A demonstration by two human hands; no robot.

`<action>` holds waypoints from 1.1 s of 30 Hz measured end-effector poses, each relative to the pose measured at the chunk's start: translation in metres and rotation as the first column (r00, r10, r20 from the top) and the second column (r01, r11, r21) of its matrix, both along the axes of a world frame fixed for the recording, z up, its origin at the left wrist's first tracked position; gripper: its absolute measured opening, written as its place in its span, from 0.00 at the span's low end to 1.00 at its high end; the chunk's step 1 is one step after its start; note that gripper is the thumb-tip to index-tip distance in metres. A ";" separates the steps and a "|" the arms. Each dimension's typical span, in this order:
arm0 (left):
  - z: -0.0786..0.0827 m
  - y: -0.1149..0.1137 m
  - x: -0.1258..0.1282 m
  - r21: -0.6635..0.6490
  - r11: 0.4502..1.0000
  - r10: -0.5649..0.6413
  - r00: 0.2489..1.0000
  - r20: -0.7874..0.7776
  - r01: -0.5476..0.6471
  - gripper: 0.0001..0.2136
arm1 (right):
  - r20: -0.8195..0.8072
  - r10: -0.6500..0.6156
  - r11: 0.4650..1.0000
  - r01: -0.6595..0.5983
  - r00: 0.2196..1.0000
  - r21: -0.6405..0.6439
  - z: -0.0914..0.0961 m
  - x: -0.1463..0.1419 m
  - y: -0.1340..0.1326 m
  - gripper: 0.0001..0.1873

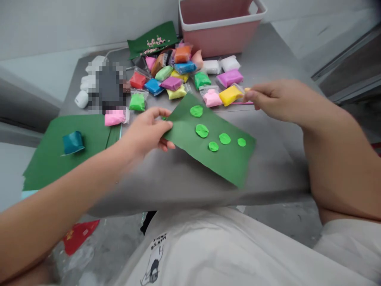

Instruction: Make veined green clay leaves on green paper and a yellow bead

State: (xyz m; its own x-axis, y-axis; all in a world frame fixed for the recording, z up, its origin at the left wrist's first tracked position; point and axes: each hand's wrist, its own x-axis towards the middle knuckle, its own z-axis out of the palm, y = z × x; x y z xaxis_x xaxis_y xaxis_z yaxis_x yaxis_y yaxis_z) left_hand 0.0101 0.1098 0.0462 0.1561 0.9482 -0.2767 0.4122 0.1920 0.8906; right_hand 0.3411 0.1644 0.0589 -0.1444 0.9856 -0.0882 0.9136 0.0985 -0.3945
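My left hand (151,129) grips the left corner of a dark green sheet of card (184,139), thumb on top and fingers beneath. The sheet is tilted above the grey table. Several flat, bright green discs of clay (202,130) in different sizes lie on it. At the right, my right hand (274,99) is closed in a pinch beside a bag of yellow clay (230,95). A small yellowish bit shows at its fingertips, too small to name. Just under those fingers, a thin pink stick (242,103) lies on the table.
Many small bags of coloured clay (172,83) crowd the table's back. Behind them stand a pink basket (220,37) and a green sheet with pink blossoms (153,41). More green card (53,167) lies left under a teal packet (73,142). A blurred-out dark object (108,87) sits nearby.
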 end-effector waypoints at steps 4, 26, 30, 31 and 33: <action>-0.002 -0.057 -0.019 -0.190 0.970 0.167 0.983 0.072 -0.151 0.19 | 0.181 0.102 0.993 -0.089 0.978 -0.080 -0.013 0.000 0.004 0.16; -0.011 0.052 -0.032 0.307 0.834 -0.003 0.560 -0.829 0.459 0.19 | 0.041 0.037 0.998 -0.039 0.998 0.046 -0.002 -0.032 -0.014 0.08; -0.017 0.071 -0.031 0.276 0.840 -0.049 0.572 -0.819 0.467 0.11 | -0.064 0.120 0.976 -0.106 0.991 0.192 -0.007 -0.036 -0.010 0.09; -0.018 0.073 -0.032 0.273 0.839 -0.059 0.578 -0.814 0.471 0.10 | -0.078 0.140 0.970 -0.121 0.987 0.213 -0.005 -0.040 -0.010 0.09; -0.020 0.074 -0.032 0.273 0.837 -0.077 0.596 -0.799 0.475 0.09 | -0.072 0.155 0.962 -0.134 0.985 0.237 0.000 -0.048 -0.011 0.09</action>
